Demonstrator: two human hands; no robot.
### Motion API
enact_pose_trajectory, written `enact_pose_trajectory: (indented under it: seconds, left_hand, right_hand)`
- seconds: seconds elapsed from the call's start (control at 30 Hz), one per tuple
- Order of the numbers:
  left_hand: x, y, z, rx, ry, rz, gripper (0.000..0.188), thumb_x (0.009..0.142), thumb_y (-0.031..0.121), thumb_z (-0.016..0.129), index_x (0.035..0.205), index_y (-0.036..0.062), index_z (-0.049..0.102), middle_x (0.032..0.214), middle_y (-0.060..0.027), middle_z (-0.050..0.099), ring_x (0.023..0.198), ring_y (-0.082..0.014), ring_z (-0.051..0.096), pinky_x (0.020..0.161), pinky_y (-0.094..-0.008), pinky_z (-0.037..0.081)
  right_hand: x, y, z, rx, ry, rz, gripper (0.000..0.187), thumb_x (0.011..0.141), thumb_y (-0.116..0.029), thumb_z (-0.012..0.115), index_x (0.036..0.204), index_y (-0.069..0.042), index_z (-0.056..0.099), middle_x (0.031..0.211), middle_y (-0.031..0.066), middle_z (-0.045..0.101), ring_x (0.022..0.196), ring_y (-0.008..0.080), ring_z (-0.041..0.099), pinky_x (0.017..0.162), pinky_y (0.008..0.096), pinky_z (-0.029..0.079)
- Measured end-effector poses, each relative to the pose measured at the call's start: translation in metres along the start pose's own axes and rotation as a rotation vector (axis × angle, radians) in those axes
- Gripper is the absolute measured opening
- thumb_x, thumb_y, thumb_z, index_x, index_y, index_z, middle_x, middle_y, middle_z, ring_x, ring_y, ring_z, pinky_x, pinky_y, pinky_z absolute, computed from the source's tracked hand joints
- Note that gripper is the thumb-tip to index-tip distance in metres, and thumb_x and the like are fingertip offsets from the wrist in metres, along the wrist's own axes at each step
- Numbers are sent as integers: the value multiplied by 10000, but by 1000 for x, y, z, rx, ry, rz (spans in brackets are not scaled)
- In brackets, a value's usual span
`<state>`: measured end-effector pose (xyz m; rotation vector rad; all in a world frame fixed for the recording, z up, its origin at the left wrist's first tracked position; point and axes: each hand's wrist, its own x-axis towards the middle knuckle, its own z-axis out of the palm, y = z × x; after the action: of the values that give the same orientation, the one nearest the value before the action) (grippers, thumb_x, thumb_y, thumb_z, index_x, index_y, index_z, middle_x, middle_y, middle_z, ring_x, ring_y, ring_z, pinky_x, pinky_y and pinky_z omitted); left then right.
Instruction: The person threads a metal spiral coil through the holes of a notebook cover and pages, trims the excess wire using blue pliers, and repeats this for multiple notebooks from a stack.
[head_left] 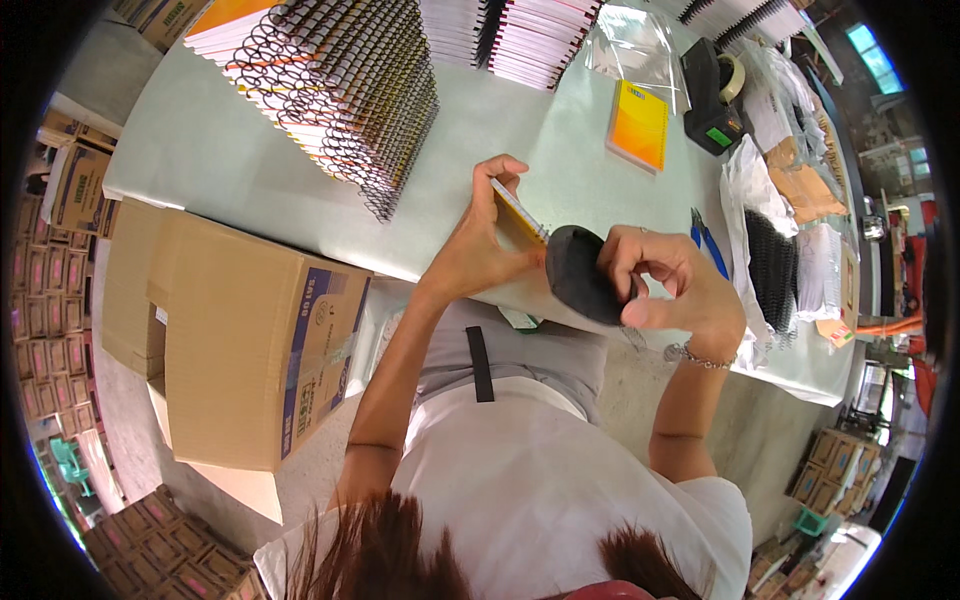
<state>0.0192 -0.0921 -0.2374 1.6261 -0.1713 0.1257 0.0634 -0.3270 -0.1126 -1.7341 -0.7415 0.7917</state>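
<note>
My left hand (468,252) grips a small yellow spiral notebook (517,212), thumb on one side and fingers on the other. The notebook is tilted nearly edge-on above the table's near edge. In my right hand (685,285), curled with the thumb and fingers bent, is a smooth black rounded object (575,275). It is held against the near end of the notebook and hides that end; its exact kind does not show. Another yellow-orange spiral notebook (638,127) lies flat farther off on the table.
Tall stacks of spiral-bound notebooks (335,95) stand at the far left of the table (515,130). A black tape dispenser (712,105), clear plastic sleeves (640,50), blue-handled pliers (709,245) and black binding coils (770,260) lie to the right. An open cardboard box (230,330) stands at the left.
</note>
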Motion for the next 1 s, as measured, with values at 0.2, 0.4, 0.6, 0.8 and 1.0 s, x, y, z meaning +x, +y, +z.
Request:
enact_pose_trajectory:
  seconds: [0.2, 0.4, 0.6, 0.8, 1.0]
  left_hand:
    - [-3, 2, 2, -2, -11, -22, 1099, 583, 262, 1003, 1392, 69, 284, 1346, -125, 395, 1296, -270, 416, 1150, -404, 324]
    - [0, 4, -2, 17, -21, 12, 1086, 589, 267, 1004, 1386, 77, 293, 1337, -122, 404, 1292, -268, 420, 1141, -401, 324]
    - [-2, -2, 1, -93, -3, -34, 1065, 576, 262, 1008, 1358, 80, 308, 1317, -115, 403, 1260, -249, 413, 1122, -369, 316]
    - [-4, 3, 0, 25, -32, 21, 1066, 579, 285, 1010, 1355, 80, 309, 1295, -100, 405, 1208, -245, 434, 1091, -355, 342]
    - [-1, 2, -1, -49, -30, -2, 1081, 578, 297, 1012, 1363, 93, 298, 1288, -99, 399, 1224, -238, 423, 1089, -347, 332]
  right_hand:
    - [-2, 5, -4, 241, -87, -57, 365, 768, -354, 848, 819, -83, 609, 840, -57, 534, 743, 58, 413, 666, 216, 319]
    - [24, 26, -6, -53, 212, 173, 356, 806, -353, 824, 857, -80, 602, 823, -87, 526, 723, 45, 409, 659, 224, 337]
    - [7, -2, -1, -22, -19, -3, 364, 817, -367, 822, 851, -84, 596, 833, -83, 526, 745, 39, 418, 651, 222, 332]
    - [17, 20, -8, 240, 37, 53, 317, 842, -327, 811, 878, -82, 612, 855, -69, 565, 760, 27, 438, 675, 215, 348]
    - [20, 18, -2, 121, -5, 30, 290, 870, -288, 794, 876, -81, 592, 835, -79, 521, 744, 18, 424, 665, 218, 339]
